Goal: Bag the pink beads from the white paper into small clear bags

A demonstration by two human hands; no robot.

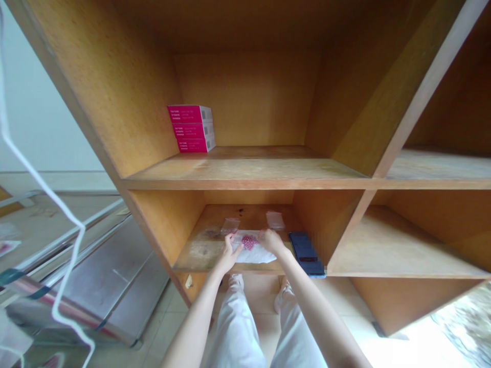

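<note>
Small round pink pieces (249, 242), perhaps pills or beads, lie heaped on a white sheet (255, 255) on the lower shelf. My left hand (229, 253) rests at the sheet's left edge, thumb and fingers apart, close to the heap. On the right side of the heap, my right hand (271, 241) has its fingers curled together in a pinch; whatever is between them is too small to make out. Behind my left hand lies a clear plastic bag (230, 225). A second clear bag (275, 220) is behind my right hand.
To the right of the sheet sits a dark blue flat object (306, 253). Three stacked pink boxes (191, 129) stand on the upper shelf (249, 168). A wooden divider (345, 230) bounds the compartment at right. A white cable (53, 194) hangs at far left near a metal frame.
</note>
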